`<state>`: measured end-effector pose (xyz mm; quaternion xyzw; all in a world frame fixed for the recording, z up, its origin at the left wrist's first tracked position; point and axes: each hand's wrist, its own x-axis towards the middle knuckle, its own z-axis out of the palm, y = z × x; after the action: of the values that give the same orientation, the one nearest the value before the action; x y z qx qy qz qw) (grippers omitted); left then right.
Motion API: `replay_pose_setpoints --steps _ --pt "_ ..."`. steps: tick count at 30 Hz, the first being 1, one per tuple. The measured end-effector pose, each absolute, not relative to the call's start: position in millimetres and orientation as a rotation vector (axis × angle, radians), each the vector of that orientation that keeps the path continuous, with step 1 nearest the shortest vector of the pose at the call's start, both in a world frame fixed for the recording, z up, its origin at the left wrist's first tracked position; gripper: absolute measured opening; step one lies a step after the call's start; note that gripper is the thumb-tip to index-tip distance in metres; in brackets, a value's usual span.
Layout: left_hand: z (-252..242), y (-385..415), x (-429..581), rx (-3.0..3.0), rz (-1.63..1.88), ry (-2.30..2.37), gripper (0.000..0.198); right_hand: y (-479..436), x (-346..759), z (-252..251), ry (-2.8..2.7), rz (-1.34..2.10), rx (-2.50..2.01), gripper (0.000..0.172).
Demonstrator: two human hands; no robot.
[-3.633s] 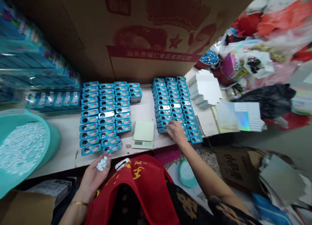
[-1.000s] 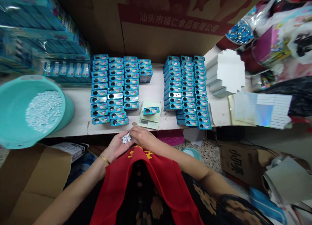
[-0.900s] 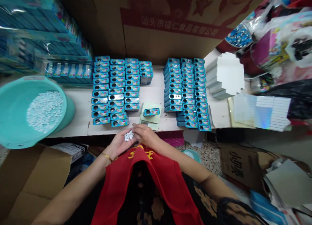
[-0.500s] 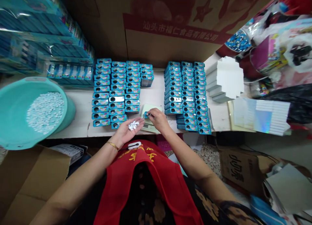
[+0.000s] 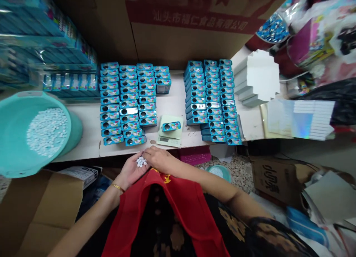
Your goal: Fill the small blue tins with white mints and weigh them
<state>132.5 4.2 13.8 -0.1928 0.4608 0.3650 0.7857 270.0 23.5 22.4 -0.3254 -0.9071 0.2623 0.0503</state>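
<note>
Left hand: the left hand [image 5: 133,170] was palm up just below the desk's near edge, cupped under some white pellets [image 5: 141,161], fingers not closed over them.
Wrist: a gold bracelet [image 5: 119,187] circled the left one.
Right hand: the right hand [image 5: 158,158] was bent over beside the pellets, fingers touching the left hand; its fingertips were hidden, so whether they pinched anything could not be told.
Apron: the red apron [image 5: 136,212] was directly below both hands.
Scale: the scale [image 5: 175,135] stood near the desk's front edge, with a lone box [image 5: 171,126], blue, lying slightly tilted on its plate.
Boxes: the left boxes [image 5: 128,105] formed four columns, the last one short; the right boxes [image 5: 211,101] formed three.
Desk: the desk [image 5: 175,97] was pale between the two groups.
Basin: the green basin [image 5: 74,131] at far left held loose pellets [image 5: 47,131].
Cards: white cards [image 5: 261,77] were stacked right of the boxes.
Carton: a big carton [image 5: 189,45] rose behind everything.
</note>
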Motion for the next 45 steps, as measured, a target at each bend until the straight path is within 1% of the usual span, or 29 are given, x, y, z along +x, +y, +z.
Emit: replay_pose_setpoints --steps 4,8,15,20,24,27,30,33,39,43,45 --pt "20 3 129 -0.471 0.765 1.021 0.023 23 267 27 -2.818 0.715 -0.954 0.013" --pt "22 3 127 -0.492 0.763 1.017 0.024 23 267 29 -2.832 0.716 -0.939 0.01" --pt "14 3 127 -0.429 0.745 1.003 0.021 21 267 19 -2.803 0.698 -0.938 0.008" --pt "17 6 131 -0.421 0.735 1.004 0.022 21 272 13 -2.785 0.729 -0.893 0.006" --pt "18 8 133 -0.411 0.713 1.003 0.024 20 273 10 -2.752 0.755 -0.921 0.008" --pt "17 9 133 -0.4 0.725 0.983 0.021 23 282 11 -2.628 0.788 -0.948 0.011" --pt "16 10 133 -0.386 0.748 0.96 0.02 37 303 14 -2.402 0.763 -1.036 0.013" --pt "15 10 133 -0.373 0.729 0.972 0.028 62 325 13 -2.252 0.681 -1.201 0.015" --pt "13 9 131 -0.395 0.728 0.954 0.034 98 347 -2 -2.296 0.64 -1.397 0.016" --pt "13 8 129 -0.398 0.741 0.96 0.03 75 339 5 -2.176 0.615 -1.384 0.019" --pt "11 8 129 -0.387 0.754 0.953 0.025 56 324 12 -2.27 0.68 -1.24 0.019"
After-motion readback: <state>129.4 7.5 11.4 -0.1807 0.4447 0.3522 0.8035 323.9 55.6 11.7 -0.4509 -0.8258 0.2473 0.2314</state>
